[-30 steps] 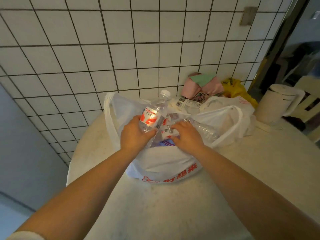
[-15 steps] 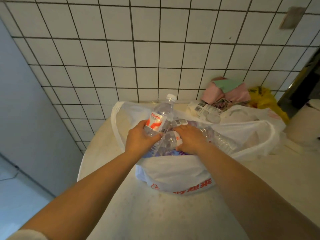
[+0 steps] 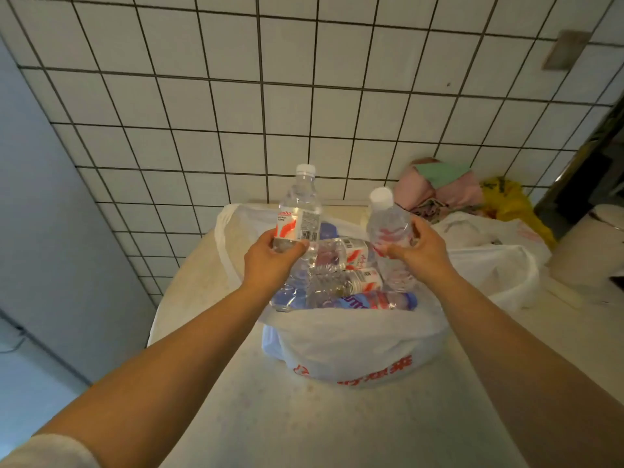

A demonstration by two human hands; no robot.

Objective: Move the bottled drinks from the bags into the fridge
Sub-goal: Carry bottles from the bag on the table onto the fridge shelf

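At the centre of the frame, the left hand (image 3: 270, 261) curls its fingers round the lower body of an upright clear plastic water bottle with a red-and-white label and white cap (image 3: 299, 217). Just right of it, the right hand (image 3: 420, 249) grips a second clear white-capped bottle (image 3: 388, 228), tilted slightly left. Both are held above the open white plastic shopping bag with red print (image 3: 354, 346), where more clear bottles (image 3: 344, 282) lie on their sides, on the pale speckled table (image 3: 304, 427).
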